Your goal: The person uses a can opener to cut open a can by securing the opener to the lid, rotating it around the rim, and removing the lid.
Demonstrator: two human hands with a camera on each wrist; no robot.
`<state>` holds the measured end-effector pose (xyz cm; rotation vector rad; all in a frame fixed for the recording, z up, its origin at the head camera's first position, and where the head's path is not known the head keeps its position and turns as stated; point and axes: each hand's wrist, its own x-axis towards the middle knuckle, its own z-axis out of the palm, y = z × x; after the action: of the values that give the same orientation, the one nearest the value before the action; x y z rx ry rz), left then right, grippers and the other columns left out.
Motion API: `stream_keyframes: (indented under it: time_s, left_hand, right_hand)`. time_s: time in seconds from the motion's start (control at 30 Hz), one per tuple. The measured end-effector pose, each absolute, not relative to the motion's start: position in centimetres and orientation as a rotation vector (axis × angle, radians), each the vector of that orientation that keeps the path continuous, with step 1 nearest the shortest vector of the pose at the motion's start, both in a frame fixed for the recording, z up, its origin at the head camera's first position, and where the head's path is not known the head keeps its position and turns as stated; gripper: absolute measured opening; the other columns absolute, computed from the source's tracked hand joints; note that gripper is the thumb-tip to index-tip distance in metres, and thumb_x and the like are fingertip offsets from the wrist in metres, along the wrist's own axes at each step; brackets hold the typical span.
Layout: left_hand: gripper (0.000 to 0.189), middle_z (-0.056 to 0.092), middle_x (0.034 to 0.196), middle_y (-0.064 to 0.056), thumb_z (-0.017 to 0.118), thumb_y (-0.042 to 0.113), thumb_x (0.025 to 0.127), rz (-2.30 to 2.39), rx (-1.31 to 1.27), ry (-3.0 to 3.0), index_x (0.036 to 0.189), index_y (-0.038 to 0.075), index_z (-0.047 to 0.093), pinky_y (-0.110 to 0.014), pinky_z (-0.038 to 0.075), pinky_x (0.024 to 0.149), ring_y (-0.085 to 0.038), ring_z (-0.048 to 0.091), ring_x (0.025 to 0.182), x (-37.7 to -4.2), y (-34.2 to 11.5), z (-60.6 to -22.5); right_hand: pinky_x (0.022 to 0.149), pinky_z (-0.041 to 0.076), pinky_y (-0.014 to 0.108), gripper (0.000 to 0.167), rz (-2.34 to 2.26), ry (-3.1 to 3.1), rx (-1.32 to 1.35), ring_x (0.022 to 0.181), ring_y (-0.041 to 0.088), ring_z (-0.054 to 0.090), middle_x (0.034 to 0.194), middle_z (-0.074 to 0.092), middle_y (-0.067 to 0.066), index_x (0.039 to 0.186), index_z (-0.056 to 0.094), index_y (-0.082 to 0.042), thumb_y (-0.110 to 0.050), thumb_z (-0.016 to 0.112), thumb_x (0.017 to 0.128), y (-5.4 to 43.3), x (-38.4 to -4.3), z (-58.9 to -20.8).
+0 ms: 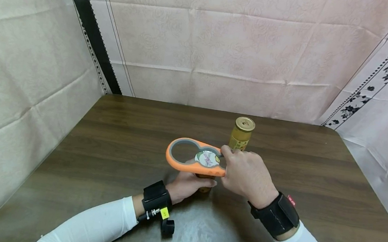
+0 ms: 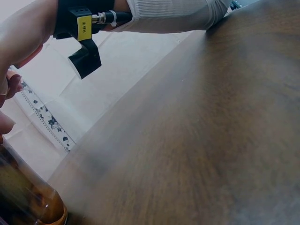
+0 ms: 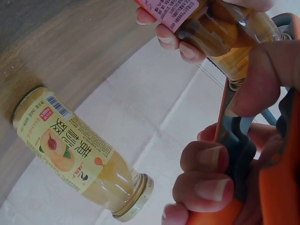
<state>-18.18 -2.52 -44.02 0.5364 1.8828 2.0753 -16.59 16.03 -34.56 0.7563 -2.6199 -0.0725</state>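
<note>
My left hand (image 1: pixel 186 186) grips the body of a glass jar (image 3: pixel 220 33) with amber contents and a pink label. The jar's lid (image 1: pixel 207 159), white with a printed design, shows inside the loop of an orange and grey jar opener (image 1: pixel 172 159). My right hand (image 1: pixel 249 174) grips the opener's handles at its right end; in the right wrist view its fingers (image 3: pixel 206 187) curl around them. In the left wrist view the lower part of the same jar (image 2: pixel 28 192) shows at the bottom left corner.
A second jar (image 1: pixel 240 137), with a gold lid and a yellow peach label, stands upright just behind my right hand. The brown wooden table (image 1: pixel 124 128) has light cloth (image 1: pixel 223 60) hanging behind it and at both sides.
</note>
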Motion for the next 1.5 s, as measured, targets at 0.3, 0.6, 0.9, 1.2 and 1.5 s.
stream_keyframes:
  time_s: [0.3,0.6,0.9,1.2,1.5]
  left_hand:
    - [0.049,0.067,0.125,-0.01,0.076,-0.001,0.085,2.074,0.55,1.881,0.131,0.005,0.061,-0.029,0.053,0.092,-0.014,0.062,0.103,-18.18,-2.51,-43.99]
    - [0.048,0.067,0.127,-0.012,0.075,-0.002,0.085,2.056,0.572,1.91,0.131,0.006,0.062,-0.03,0.052,0.096,-0.012,0.062,0.106,-18.25,-2.54,-43.87]
    - [0.046,0.067,0.128,-0.012,0.074,-0.005,0.085,2.046,0.584,1.921,0.129,0.005,0.064,-0.031,0.051,0.1,-0.011,0.063,0.111,-18.34,-2.53,-43.93]
    - [0.059,0.063,0.137,-0.013,0.075,-0.006,0.084,2.054,0.623,1.918,0.138,0.007,0.057,-0.033,0.048,0.106,-0.011,0.059,0.12,-18.52,-2.59,-43.93]
    - [0.062,0.062,0.139,-0.012,0.077,-0.004,0.083,2.046,0.683,1.916,0.14,0.009,0.055,-0.035,0.047,0.107,-0.013,0.057,0.124,-18.59,-2.67,-44.02]
  right_hand:
    - [0.041,0.029,0.026,0.034,-0.057,-2.637,0.757,0.043,0.013,0.035,0.054,0.039,-0.005,0.103,0.061,-0.008,-0.013,0.069,0.07,15.99,-16.62,-34.51]
    - [0.041,0.03,0.027,0.035,-0.071,-2.626,0.767,0.042,0.013,0.035,0.054,0.04,-0.005,0.103,0.061,-0.007,-0.014,0.07,0.07,16.04,-16.68,-34.46]
    - [0.041,0.033,0.027,0.035,-0.063,-2.629,0.774,0.043,0.013,0.036,0.055,0.041,-0.005,0.102,0.061,-0.008,-0.014,0.071,0.069,16.07,-16.82,-34.48]
    - [0.042,0.036,0.029,0.036,-0.083,-2.607,0.782,0.043,0.013,0.037,0.054,0.041,-0.005,0.101,0.06,-0.008,-0.014,0.07,0.067,16.15,-17.02,-34.52]
    - [0.042,0.032,0.027,0.038,-0.067,-2.619,0.803,0.043,0.012,0.037,0.055,0.042,-0.005,0.103,0.061,-0.008,-0.012,0.069,0.066,16.27,-17.06,-34.47]
